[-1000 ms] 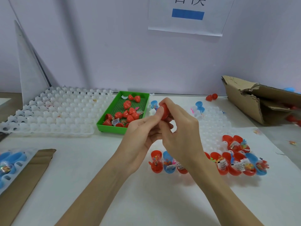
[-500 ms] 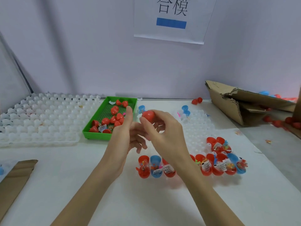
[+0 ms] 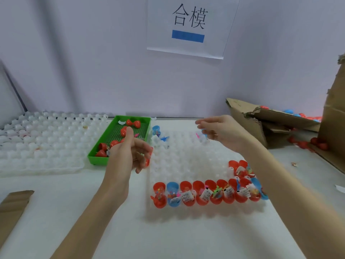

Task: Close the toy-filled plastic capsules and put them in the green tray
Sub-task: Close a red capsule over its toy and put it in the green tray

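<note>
Red capsules (image 3: 128,132) that I judge finished are lying closed in the green tray (image 3: 143,119) at the back left of the white table (image 3: 168,230) — about half a dozen showing, some hidden behind my left hand (image 3: 127,156). That hand is hovering over the tray's near right corner with its fingers loosely curled; a sliver of red is showing by the fingertips at the lower edge, but I cannot tell whether I am gripping a capsule there or only blocking one. My right hand (image 3: 222,132) is hanging open and empty, fingers spread, over the far part of the clear dimpled holder (image 3: 186,157). Plenty is still waiting, as I read it: a row of open capsules (image 3: 207,193), mostly red with a blue one second from the left and another at the right end, is sitting along the holder's near edge with toys and small white printed slips poking out, and a few more are standing just behind its right end. The slips are too small to read. Beyond the tray, another dimpled sheet (image 3: 46,139) is lying empty, and torn cardboard (image 3: 261,118) with loose shells is sprawling on the right. On the wall, a white sign (image 3: 189,25) is showing two large characters — 合模 — above a blue bar whose print is too blurred to make out.
</note>
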